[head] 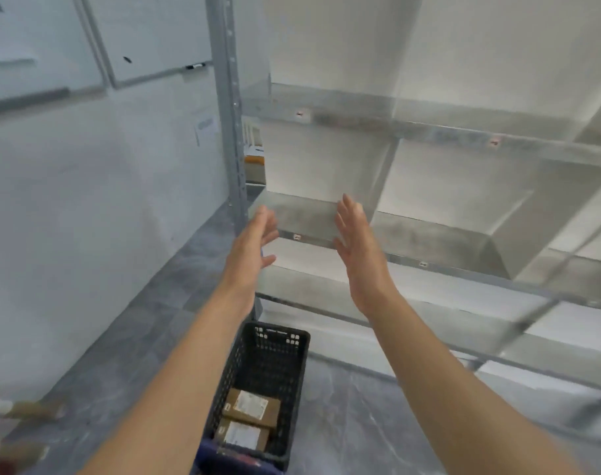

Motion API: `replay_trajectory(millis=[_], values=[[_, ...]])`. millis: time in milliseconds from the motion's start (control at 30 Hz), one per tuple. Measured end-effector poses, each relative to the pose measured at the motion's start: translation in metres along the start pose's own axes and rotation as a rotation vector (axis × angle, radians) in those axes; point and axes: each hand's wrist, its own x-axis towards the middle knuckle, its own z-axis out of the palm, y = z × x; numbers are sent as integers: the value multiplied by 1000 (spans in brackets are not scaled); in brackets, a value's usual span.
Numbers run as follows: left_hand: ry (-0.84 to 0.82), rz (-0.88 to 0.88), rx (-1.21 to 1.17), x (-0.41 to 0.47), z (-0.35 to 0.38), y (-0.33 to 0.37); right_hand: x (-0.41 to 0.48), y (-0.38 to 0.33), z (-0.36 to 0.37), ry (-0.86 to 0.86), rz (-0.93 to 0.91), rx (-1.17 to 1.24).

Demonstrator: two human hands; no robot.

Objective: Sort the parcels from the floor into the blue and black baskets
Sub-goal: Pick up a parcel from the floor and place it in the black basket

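Observation:
A black perforated basket (292, 341) stands on the floor below my arms. Two brown cardboard parcels with white labels lie inside it: one (252, 406) above the other (241, 437). A dark blue edge (220, 457), possibly the blue basket, shows just in front of the black one. My left hand (254, 241) and my right hand (357, 241) are raised in front of the shelf with straight fingers, palms facing each other, holding nothing. At the lower left, blurred brown parcels (28, 411) lie on the floor.
A grey metal shelving rack (360, 241) with bare shelves fills the right and centre; its upright post (228, 132) stands just left of my left hand. A white wall with whiteboards (148, 39) is on the left. The floor (343, 423) is grey tile.

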Motion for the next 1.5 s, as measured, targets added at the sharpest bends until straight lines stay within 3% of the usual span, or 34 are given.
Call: replay_trajectory(millis=[367,800,1167,1500], values=[[-403,-57,20,-21,230,-9,-68,-55,-219,443,-75,10],[-863,-175,65,-157,545,-53,-217,-87,-496,910,-87,14],[-1198,-299,185,-249,725,-113,-309,-79,-649,1231,1,50],[-1406,-404,251,-237,901,-182,-292,-48,-798,1484,85,130]])
